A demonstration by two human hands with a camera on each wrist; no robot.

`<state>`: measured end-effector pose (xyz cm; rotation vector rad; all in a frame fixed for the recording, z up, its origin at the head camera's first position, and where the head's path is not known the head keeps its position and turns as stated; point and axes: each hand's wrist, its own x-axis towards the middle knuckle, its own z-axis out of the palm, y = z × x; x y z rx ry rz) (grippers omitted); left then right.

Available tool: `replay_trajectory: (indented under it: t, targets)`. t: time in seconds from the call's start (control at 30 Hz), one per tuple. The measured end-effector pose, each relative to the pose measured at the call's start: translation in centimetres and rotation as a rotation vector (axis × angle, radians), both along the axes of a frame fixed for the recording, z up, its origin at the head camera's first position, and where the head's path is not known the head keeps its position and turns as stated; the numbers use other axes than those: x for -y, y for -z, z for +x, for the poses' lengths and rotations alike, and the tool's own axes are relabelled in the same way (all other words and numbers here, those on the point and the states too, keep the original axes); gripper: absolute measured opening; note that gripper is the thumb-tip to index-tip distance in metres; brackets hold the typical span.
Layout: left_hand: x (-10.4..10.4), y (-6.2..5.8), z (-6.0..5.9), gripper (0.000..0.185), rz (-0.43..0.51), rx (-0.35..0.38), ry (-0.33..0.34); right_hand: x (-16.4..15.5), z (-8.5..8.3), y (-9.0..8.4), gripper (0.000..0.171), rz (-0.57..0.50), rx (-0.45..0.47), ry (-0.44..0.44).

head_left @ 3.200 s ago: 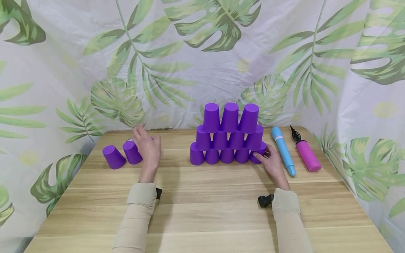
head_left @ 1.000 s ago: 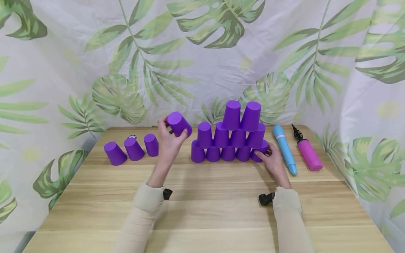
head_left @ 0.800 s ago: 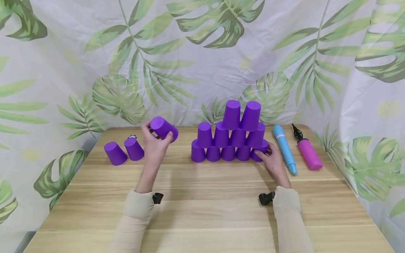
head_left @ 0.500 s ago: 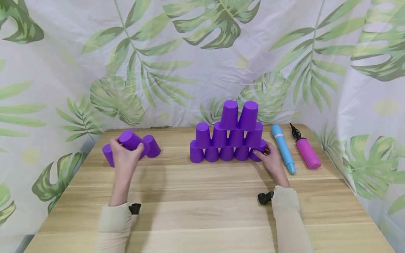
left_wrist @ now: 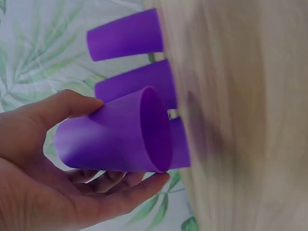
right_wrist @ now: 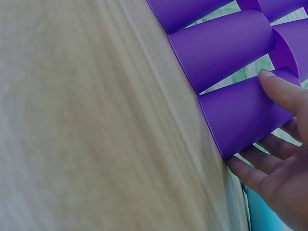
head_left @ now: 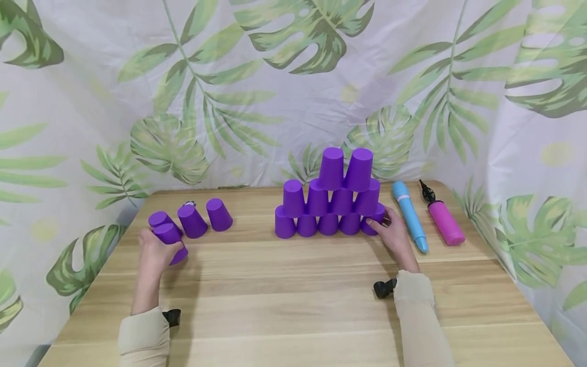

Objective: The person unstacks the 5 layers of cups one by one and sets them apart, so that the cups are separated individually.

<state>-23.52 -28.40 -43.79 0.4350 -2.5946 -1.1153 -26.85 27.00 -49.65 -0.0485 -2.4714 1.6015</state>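
At the table's left, my left hand (head_left: 155,251) holds a purple cup (head_left: 173,245) upside down, thumb on one side and fingers on the other. In the left wrist view, the rim of this held cup (left_wrist: 110,132) looks slightly above the tabletop. Behind it stands a partly hidden purple cup (head_left: 158,218), with two more purple cups, a middle one (head_left: 192,222) and a right one (head_left: 219,216), alongside. My right hand (head_left: 393,235) grips the rightmost bottom cup (right_wrist: 245,113) of a cup stack (head_left: 328,224), thumb in front and fingers around its outer side.
The stack has three tiers of upside-down purple cups, two in the top tier. Right of it lie a light-blue tube-shaped item (head_left: 411,216) and a pink hand pump (head_left: 446,221) with a black nozzle. A small patterned object (head_left: 189,203) shows behind the left cups. A leaf-print curtain (head_left: 257,92) surrounds the wooden table (head_left: 293,306).
The left cup of the top tier has left the stack. My left hand has carried it leftward and down, to just in front of the leftmost standing cup. My right hand has stayed put.
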Motion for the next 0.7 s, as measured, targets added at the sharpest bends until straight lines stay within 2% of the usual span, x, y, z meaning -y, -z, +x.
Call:
replay_trajectory:
  t: [0.23, 0.43, 0.7]
  targets:
    - [0.8, 1.1, 0.0, 0.076, -0.03, 0.025, -0.016, 0.2, 0.2, -0.2, 0.069, 0.0, 0.007, 0.001]
    - [0.7, 1.4, -0.4, 0.077, -0.031, 0.016, -0.017, 0.1, 0.2, -0.1, 0.067, -0.009, 0.011, 0.003]
    - [0.6, 1.4, -0.3, 0.078, -0.004, 0.053, 0.007, 0.2, 0.1, -0.3, 0.069, -0.004, 0.014, -0.004]
